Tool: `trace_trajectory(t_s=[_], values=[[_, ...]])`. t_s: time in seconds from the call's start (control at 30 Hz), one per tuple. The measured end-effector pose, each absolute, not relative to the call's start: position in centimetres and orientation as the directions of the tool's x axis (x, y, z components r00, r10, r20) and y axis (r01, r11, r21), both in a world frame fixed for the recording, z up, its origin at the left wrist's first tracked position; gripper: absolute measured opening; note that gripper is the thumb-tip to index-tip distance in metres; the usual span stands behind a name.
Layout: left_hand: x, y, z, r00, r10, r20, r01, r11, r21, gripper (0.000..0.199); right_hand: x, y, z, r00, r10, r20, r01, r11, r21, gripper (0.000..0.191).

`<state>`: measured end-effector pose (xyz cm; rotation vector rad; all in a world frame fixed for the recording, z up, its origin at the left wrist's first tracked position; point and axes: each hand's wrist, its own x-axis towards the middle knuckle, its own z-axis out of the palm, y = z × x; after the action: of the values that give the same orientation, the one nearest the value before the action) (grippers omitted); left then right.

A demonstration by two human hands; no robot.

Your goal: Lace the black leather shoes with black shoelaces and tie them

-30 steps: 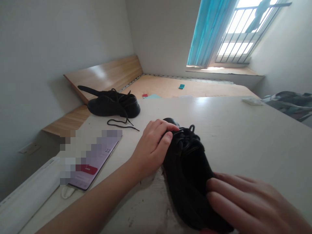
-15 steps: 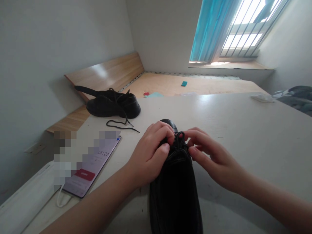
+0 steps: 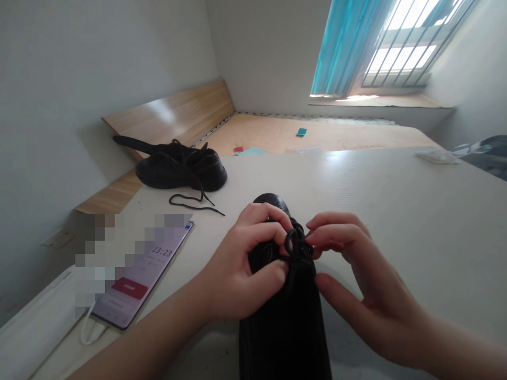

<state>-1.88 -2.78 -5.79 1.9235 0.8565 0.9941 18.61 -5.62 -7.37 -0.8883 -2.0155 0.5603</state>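
Note:
A black lace-up shoe (image 3: 283, 338) stands on the white table in front of me, its rounded toe pointing away. Its black shoelace (image 3: 292, 243) forms loops over the lacing area. My left hand (image 3: 253, 258) lies over the shoe's left side, thumb and fingers closed around the lace at the loops. From the right, my right hand (image 3: 356, 274) touches the lacing with its fingertips, while its thumb rests apart, lower along the shoe's edge. The second black shoe (image 3: 178, 166) sits at the far left of the table, its loose lace trailing onto the surface.
To the left lies a lit phone (image 3: 138, 285), partly pixelated, with a white cable (image 3: 85, 327) beside a long white object (image 3: 35, 327). A clear plastic packet (image 3: 438, 157) is at the table's far right. Behind the table is a bed (image 3: 269, 129) with a wooden headboard (image 3: 170, 116).
Both hands have shifted slightly toward me along the shoe. My right thumb has moved away from its fingers, widening the gap. The lace loops sit lower in view.

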Motion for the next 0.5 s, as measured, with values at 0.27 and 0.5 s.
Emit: trace_trajectory(t_s=[0.27,0.5], values=[[-2.2,-2.5,-5.6,0.518,0.826,0.220,0.161,-0.348,0.924,0.004,18.8,-5.7,-6.2,-0.378,0.714,0.590,0.460,0.698,-0.550,0.012],[-2.1,-2.4,-5.8,0.516,0.826,0.228,0.132,-0.340,0.931,0.002,18.9,-6.0,-5.2,-0.375,0.766,0.521,0.520,0.640,-0.566,0.007]])
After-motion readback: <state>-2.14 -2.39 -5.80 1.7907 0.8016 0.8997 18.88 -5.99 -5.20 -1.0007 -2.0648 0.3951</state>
